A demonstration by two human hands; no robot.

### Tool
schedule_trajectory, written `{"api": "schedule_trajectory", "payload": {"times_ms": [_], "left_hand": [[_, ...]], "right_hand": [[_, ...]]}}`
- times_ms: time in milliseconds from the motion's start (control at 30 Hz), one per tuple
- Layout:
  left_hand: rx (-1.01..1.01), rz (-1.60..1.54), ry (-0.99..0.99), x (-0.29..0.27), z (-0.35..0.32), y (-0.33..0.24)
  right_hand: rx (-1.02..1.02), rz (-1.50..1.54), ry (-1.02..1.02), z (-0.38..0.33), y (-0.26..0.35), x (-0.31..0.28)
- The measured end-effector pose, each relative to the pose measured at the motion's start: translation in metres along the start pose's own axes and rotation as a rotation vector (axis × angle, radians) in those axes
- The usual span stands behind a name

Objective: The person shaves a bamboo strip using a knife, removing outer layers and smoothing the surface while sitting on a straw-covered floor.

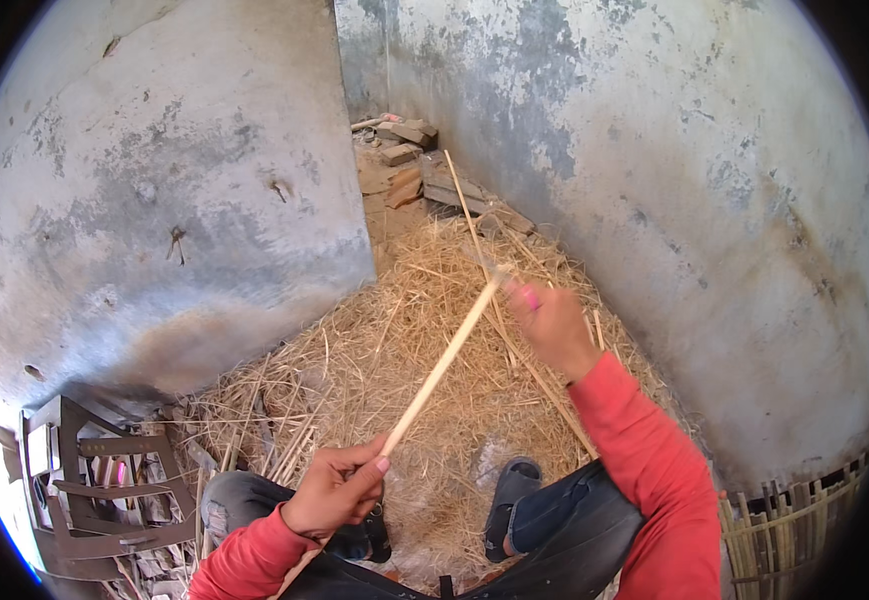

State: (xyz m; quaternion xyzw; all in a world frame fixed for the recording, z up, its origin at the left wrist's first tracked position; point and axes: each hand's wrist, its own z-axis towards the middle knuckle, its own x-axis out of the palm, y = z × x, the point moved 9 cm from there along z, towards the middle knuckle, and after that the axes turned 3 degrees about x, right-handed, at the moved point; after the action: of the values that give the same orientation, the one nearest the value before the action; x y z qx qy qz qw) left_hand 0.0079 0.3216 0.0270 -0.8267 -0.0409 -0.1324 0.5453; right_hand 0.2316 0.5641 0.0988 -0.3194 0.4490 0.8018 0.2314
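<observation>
A long pale strip of wood or bamboo (441, 365) slants up and away in front of me. My left hand (341, 488) is closed round its nearer part, and a bit of pale stick also shows below that wrist. At the strip's far end, my right hand (554, 325) is closed on the pink handle of a knife (484, 262). The thin blade is smeared by motion and lies across or close beside the strip's tip; whether it touches is hard to tell. The fingers hide most of the handle.
Straw-like shavings (354, 350) cover the floor around my feet. A longer thin stick (464, 200) leans across the pile. Bricks (404, 135) lie at the far corner. A dark wooden frame (119, 490) stands at left, a slatted bamboo piece (794, 530) at right. Walls rise both sides.
</observation>
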Motion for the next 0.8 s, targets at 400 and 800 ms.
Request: {"api": "schedule_trajectory", "payload": {"times_ms": [400,800], "left_hand": [[0.056,-0.036,0.024,0.007,0.001,-0.025],[0.087,-0.009,-0.012,0.002,0.006,-0.011]], "right_hand": [[0.183,0.432,-0.148,-0.004,-0.031,-0.035],[0.141,0.533,-0.092,-0.021,0.005,-0.039]]}}
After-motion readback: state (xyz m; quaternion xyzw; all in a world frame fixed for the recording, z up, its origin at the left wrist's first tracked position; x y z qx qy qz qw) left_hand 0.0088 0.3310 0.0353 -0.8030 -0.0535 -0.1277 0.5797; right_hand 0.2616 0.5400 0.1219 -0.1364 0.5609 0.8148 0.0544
